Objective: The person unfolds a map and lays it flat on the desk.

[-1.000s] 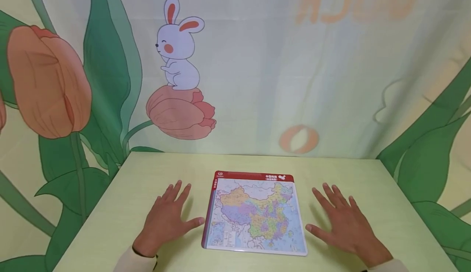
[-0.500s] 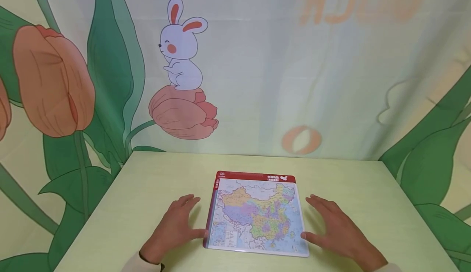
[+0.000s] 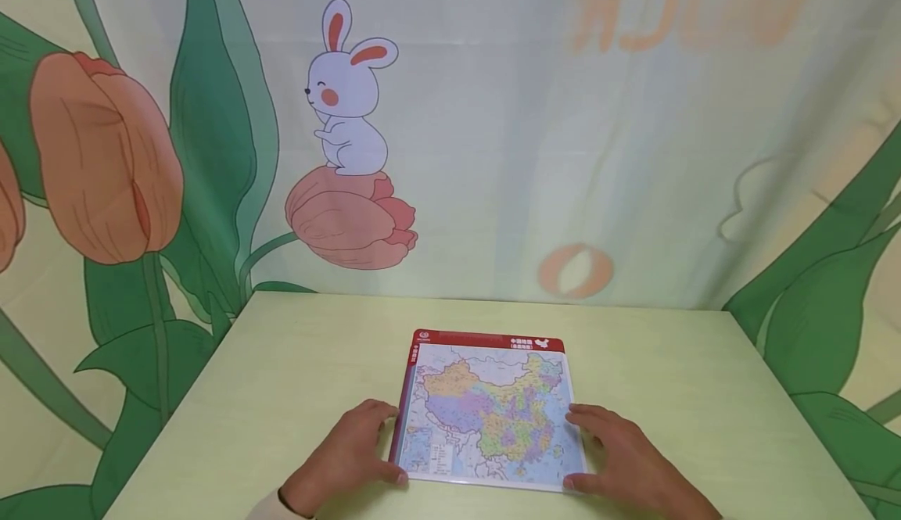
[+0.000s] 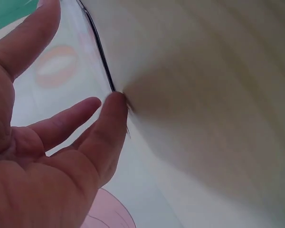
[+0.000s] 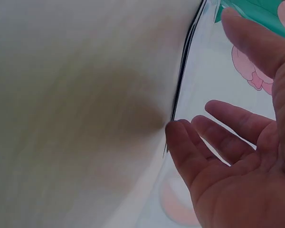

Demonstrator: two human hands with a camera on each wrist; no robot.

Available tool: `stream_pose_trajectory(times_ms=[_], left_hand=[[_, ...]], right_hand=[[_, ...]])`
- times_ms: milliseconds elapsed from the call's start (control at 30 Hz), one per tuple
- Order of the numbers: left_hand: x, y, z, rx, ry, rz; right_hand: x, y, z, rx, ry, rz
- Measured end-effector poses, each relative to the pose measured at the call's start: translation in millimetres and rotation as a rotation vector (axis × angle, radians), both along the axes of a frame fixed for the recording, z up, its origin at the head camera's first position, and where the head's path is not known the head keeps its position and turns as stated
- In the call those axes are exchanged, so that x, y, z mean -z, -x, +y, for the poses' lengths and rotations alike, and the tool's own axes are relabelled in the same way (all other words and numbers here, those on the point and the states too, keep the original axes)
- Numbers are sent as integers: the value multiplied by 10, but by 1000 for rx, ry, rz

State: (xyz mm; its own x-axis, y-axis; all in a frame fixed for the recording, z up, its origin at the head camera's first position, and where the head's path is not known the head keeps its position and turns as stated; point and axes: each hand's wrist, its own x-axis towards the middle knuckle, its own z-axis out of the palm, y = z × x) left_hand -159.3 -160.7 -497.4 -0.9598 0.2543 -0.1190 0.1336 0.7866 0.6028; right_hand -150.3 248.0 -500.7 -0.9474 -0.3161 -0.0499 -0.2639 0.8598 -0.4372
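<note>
A flat square map board (image 3: 486, 410), with a red top band and a coloured map of China, lies on the pale table. My left hand (image 3: 348, 457) is at its left side, fingertips by the edge and thumb at the near left corner. On the opposite side, my right hand (image 3: 622, 461) has its fingertips at the right edge, thumb by the near right corner. In the left wrist view, a fingertip meets the board's thin dark edge (image 4: 100, 50); thumb and fingers are spread apart. The right wrist view likewise has fingertips against the thin edge (image 5: 182, 66).
The pale yellow-green table (image 3: 296, 364) ends at a hanging cloth (image 3: 479, 152) printed with a rabbit, tulips and leaves. The cloth stands behind the table and along both sides.
Both hands have come down and inward, from spread flat beside the map board to fingertips at its left and right edges. The board stays in place on the table.
</note>
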Motion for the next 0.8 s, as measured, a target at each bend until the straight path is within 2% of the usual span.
stream_pose_trajectory(times_ms=[167,333,467,600,800], left_hand=[[29,3,32,12,-19,-63],[45,11,44,73,-13,-33],[36,11,54,100,-26,-26],[15,8,71,99,-19,-38],[-10,-3,107,122,42,-19]], right_hand=[[17,-1,-15,-4,38,-46],[54,-35,-20,15,66,-60],[56,-59,-55,73,99,-140],[52,-72,-81,110,103,-208],[67,-93,-83,75,58,-200]])
